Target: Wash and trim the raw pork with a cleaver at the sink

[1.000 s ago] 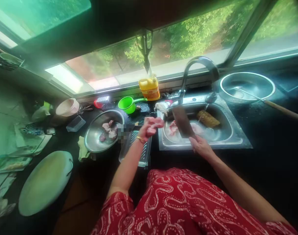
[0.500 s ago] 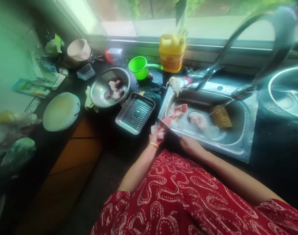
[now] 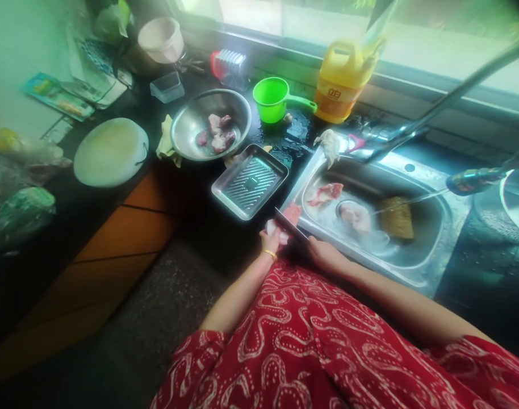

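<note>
At the left rim of the sink, the left hand pinches raw meat in curled fingers; the right hand closes round a cleaver, its blade across that meat; bare counter separates sink from ridged tray; the sink and steel bowl hold more meat.

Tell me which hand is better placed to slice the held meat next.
The right hand, most likely: it grips the knife, whose blade is at the meat, while the left hand is occupied holding that meat.
</note>
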Demonstrator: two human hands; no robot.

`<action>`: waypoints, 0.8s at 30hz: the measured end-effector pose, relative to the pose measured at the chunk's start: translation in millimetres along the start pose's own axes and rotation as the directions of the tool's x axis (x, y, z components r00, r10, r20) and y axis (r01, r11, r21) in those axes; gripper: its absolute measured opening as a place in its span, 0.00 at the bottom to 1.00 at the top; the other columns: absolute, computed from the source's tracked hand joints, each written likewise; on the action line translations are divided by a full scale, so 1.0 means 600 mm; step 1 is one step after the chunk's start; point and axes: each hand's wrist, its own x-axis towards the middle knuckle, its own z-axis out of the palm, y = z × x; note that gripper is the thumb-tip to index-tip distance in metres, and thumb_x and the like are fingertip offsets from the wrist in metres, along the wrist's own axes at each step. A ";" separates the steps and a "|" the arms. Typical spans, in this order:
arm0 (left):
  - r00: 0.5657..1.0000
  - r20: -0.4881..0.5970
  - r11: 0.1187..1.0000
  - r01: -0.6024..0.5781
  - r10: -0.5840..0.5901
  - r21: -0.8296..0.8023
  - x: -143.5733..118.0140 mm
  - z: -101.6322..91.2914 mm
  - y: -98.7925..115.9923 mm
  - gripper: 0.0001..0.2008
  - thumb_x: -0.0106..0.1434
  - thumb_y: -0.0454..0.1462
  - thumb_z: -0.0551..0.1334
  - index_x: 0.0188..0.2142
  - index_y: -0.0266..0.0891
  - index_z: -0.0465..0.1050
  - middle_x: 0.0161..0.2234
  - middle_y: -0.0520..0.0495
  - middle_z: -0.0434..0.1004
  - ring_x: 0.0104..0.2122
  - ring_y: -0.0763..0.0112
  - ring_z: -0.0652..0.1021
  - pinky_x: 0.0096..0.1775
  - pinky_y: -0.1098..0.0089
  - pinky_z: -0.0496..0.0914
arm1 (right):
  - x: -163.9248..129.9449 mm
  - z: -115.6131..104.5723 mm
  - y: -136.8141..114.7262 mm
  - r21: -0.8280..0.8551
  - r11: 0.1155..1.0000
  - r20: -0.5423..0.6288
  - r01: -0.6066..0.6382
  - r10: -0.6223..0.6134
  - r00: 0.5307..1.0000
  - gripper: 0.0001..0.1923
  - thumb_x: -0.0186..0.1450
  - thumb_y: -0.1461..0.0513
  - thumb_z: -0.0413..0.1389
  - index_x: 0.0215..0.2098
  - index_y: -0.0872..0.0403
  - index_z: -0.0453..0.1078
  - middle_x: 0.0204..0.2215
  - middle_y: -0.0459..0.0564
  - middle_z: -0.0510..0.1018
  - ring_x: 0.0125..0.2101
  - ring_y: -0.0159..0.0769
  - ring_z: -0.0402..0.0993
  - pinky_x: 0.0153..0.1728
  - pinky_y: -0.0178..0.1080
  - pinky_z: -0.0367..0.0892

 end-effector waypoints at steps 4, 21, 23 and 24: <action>0.999 0.011 0.998 -0.034 0.033 0.047 0.002 0.003 -0.005 0.24 0.62 0.43 0.62 0.51 0.34 0.56 0.36 0.41 0.77 0.18 0.76 0.74 0.21 0.74 0.70 | 0.065 -0.003 -0.044 0.038 0.999 -0.051 -0.021 0.023 0.998 0.11 0.70 0.63 0.40 0.46 0.59 0.61 0.36 0.60 0.79 0.34 0.41 0.76 0.32 0.36 0.60; 0.991 0.011 0.981 -0.134 0.134 0.140 0.034 -0.034 0.041 0.30 0.59 0.46 0.64 0.54 0.32 0.59 0.40 0.36 0.77 0.23 0.70 0.78 0.23 0.71 0.71 | 0.012 -0.011 -0.011 0.015 0.998 -0.063 -0.057 0.058 0.996 0.11 0.70 0.62 0.42 0.43 0.57 0.64 0.38 0.59 0.78 0.37 0.43 0.76 0.35 0.38 0.63; 0.971 0.005 0.934 -0.231 0.238 0.271 0.044 -0.041 0.067 0.31 0.60 0.48 0.63 0.56 0.32 0.59 0.44 0.34 0.76 0.30 0.65 0.80 0.28 0.69 0.73 | 0.005 -0.019 -0.005 0.125 0.992 -0.160 -0.021 0.041 0.986 0.12 0.70 0.60 0.42 0.43 0.55 0.65 0.38 0.58 0.78 0.36 0.42 0.74 0.36 0.37 0.63; 0.952 0.001 0.880 -0.283 0.305 0.382 0.047 -0.043 0.082 0.32 0.60 0.49 0.63 0.57 0.32 0.58 0.46 0.32 0.75 0.35 0.62 0.81 0.33 0.67 0.74 | -0.002 -0.022 0.002 0.177 0.984 -0.219 -0.020 0.060 0.974 0.13 0.70 0.59 0.42 0.43 0.55 0.65 0.37 0.57 0.78 0.36 0.41 0.74 0.36 0.38 0.63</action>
